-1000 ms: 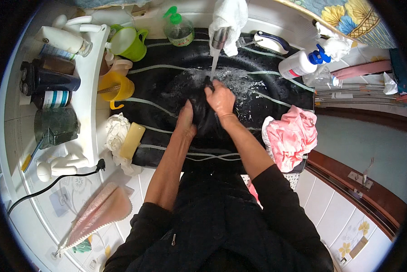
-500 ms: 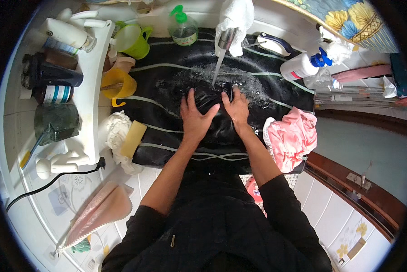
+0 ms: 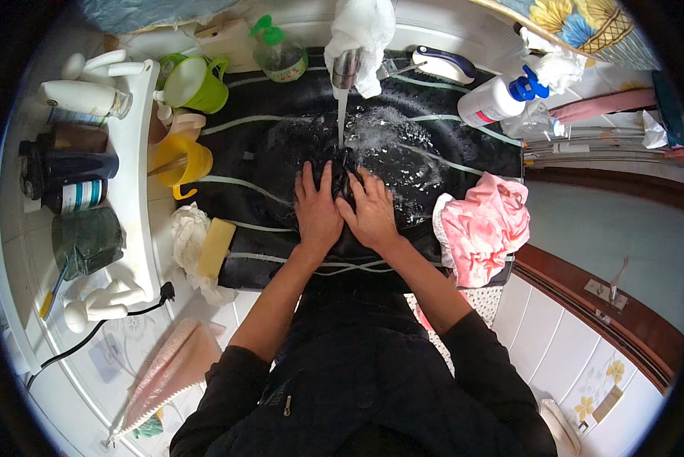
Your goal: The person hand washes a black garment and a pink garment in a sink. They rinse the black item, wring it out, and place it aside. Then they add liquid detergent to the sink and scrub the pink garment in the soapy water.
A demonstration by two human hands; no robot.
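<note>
**Black basin, two hands on dark cloth under running tap**

Left hand (image 3: 317,209) and right hand (image 3: 371,212): side by side, palms down, fingers spread flat, each grip pressed onto a dark cloth (image 3: 340,174) without pinching it. Cloth: wet, bunched at the middle of the black sink (image 3: 281,145), just below the water stream from the tap (image 3: 346,70). Pink cloth (image 3: 483,228): draped over the right rim. Yellow soap bar (image 3: 215,247): on the left rim. Green mug (image 3: 193,82) and yellow mug (image 3: 180,162): left of the basin.
</note>
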